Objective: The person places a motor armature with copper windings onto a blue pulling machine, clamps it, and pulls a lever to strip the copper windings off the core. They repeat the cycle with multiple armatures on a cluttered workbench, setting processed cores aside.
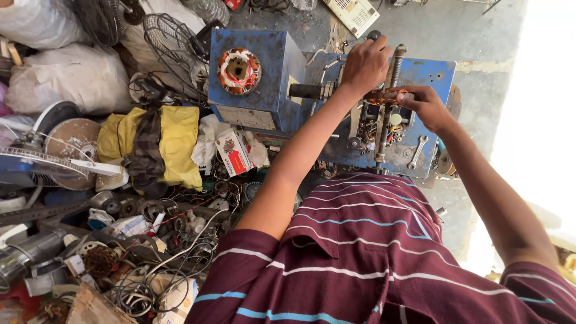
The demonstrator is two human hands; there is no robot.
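Two hands on the blue winding machine [264, 78], upper centre of the frame. Left hand [366, 63] is curled shut over the top of the machine near a black knob [374, 35]; whether it grips the knob or just rests there can't be told, the fingers hide it. Right hand [427, 105] pinches a copper coil [384, 96] between thumb and fingers, hand mostly closed. The coil sits just right of centre top, touching a threaded rod [390, 90] that runs down across the machine's tray.

A wound stator [239, 71] sits in the face of the blue box, left of the hands. A wrench [417, 151] and loose nuts and bolts lie on the tray below the coil. Left half of the frame is scrap: fan guards [171, 42], a yellow bag [177, 141], white sacks [66, 78], cable tangles lower left.

Risks, as judgement:
- Fingers sit right at the coil and rod. If the spindle turns, they could get pinched or wire-cut.
- Thin copper under a finger pinch could kink or lose its lay if pulled sideways.
- Loose hardware below the coil could snag the wire or get knocked into the mechanism.
- Strong glare at the right edge washes out that side; fine wire is hard to see there.
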